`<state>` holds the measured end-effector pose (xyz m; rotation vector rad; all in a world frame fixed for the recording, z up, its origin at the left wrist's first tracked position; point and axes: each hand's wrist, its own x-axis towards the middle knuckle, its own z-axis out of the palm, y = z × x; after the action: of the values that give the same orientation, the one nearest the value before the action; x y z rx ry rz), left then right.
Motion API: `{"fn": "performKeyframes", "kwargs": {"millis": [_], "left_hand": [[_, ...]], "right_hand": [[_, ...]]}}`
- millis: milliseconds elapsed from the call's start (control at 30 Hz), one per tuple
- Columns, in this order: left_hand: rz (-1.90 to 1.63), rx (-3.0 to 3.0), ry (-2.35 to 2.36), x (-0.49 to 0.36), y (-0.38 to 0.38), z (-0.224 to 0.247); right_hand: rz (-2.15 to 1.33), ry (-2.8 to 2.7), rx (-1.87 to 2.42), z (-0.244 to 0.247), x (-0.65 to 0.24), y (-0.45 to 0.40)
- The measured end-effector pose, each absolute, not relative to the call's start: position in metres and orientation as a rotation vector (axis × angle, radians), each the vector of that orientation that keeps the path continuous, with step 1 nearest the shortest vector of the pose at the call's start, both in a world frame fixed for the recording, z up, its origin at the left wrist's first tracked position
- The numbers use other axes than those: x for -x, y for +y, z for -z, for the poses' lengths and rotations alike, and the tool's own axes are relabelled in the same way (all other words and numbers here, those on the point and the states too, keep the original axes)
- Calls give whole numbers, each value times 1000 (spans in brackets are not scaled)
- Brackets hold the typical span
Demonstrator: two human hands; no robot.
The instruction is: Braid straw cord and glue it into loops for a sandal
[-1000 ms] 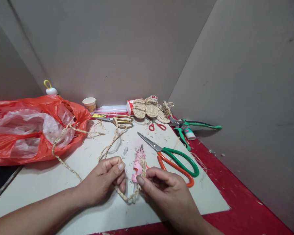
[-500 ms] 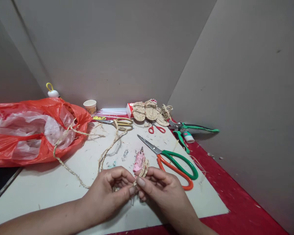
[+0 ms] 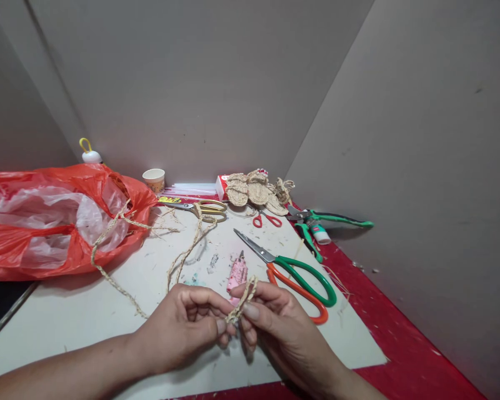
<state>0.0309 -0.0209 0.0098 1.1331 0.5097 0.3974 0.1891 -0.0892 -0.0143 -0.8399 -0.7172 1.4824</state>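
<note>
Between my two hands is a small looped piece of braided straw cord [image 3: 247, 294]. My left hand [image 3: 194, 316] pinches its lower end between thumb and fingertips. On the other side my right hand [image 3: 281, 319] is closed on the loop, thumb pressed against the fingers. A long tail of the braid [image 3: 177, 266] runs from behind my left hand up toward the gold-handled scissors [image 3: 210, 210]. Just beyond my fingers lies a pink glue gun [image 3: 237, 275], its dark tip pointing away. Large scissors [image 3: 304, 275] with green and orange handles rest to the right.
A red plastic bag [image 3: 79, 261] sits at left, with another length of braid trailing from it. Along the back stand a paper cup [image 3: 154, 180], white sticks [image 3: 194, 188] and woven straw pieces [image 3: 248, 190]. Small red scissors [image 3: 267, 221] and green pruners [image 3: 312, 216] lie behind.
My hands have turned the straw piece, so its loop now stands open and upright. My right fingers have shifted along it. The tools and bag stay in place.
</note>
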Motion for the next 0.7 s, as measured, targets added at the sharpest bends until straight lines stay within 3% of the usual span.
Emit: {"fn": "performKeyframes", "kwargs": {"millis": [700], "left_hand": [[-414,-1159,596,-26,-15,-10]], "right_hand": [[-1578,-958,1190,10,-186,-91]]}}
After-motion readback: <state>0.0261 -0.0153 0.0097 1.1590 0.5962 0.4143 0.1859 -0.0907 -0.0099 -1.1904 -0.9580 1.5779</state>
